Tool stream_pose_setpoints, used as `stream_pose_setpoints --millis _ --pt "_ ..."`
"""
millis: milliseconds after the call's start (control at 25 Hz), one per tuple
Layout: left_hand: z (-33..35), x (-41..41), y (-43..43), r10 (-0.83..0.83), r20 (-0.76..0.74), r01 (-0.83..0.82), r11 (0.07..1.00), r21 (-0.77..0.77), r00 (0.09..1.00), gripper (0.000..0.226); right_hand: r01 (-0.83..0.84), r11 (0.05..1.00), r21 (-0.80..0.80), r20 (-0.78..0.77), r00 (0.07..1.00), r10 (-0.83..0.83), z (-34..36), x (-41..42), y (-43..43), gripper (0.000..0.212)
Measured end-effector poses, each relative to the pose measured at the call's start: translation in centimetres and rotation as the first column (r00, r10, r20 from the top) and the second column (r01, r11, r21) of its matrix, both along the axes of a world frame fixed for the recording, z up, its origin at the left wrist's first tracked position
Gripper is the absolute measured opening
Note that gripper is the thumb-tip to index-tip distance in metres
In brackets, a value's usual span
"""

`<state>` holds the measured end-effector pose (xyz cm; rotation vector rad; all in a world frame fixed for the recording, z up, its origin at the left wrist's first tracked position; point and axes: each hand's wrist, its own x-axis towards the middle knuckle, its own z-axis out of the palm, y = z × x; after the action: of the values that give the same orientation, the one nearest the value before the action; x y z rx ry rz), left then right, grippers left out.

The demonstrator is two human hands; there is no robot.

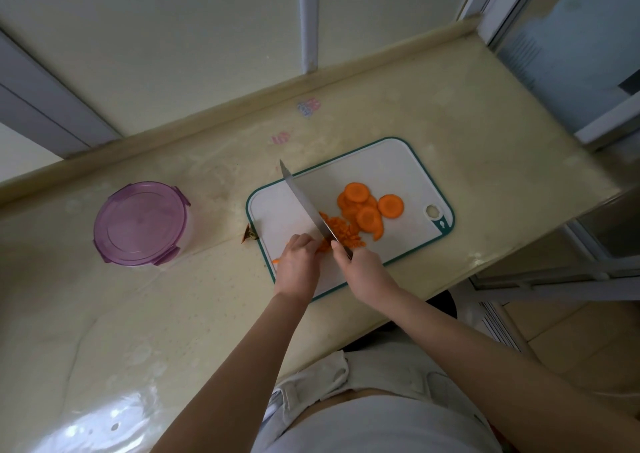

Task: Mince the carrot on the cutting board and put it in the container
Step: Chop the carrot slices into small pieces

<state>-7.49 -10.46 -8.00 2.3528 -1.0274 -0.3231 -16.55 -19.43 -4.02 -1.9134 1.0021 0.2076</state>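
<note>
A white cutting board (381,165) with a green rim lies on the counter. Round carrot slices (367,207) are piled on its right half, and a heap of small cut carrot pieces (343,233) lies just below them. My right hand (360,265) grips the handle of a long knife (303,198), whose blade runs up and left across the board beside the cut pieces. My left hand (298,262) has its fingers curled onto carrot pieces left of the blade. The round container (140,222) with a purple lid clipped on stands at the left.
A carrot end scrap (250,234) lies off the board's left edge, and an orange sliver (276,261) shows by my left hand. The counter's front edge runs close below the board. A raised lip and window frames back the counter.
</note>
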Motion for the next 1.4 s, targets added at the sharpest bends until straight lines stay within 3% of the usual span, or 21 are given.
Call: stream_pose_setpoints --millis 320,680,880,1400 --pt "0.9 0.5 0.3 0.006 -0.086 -0.003 0.999 0.037 0.996 0.020 0.061 0.996 0.066 0.076 0.995 -0.066 0.2 -0.6 -1.0 0.052" --pt "0.8 0.5 0.3 0.018 -0.085 -0.014 0.999 0.042 0.996 0.015 -0.028 0.997 0.070 -0.004 1.000 0.028 1.0 -1.1 -0.3 0.057" --pt "0.7 0.4 0.1 0.011 -0.052 -0.010 1.000 0.018 0.999 0.011 -0.081 0.996 0.046 -0.052 0.995 0.083 0.5 -0.9 0.2 0.044" --pt "1.3 1.1 0.5 -0.065 -0.080 0.068 0.997 0.024 0.995 0.023 -0.014 0.999 0.029 0.073 0.997 0.012 0.3 -0.8 -0.5 0.054"
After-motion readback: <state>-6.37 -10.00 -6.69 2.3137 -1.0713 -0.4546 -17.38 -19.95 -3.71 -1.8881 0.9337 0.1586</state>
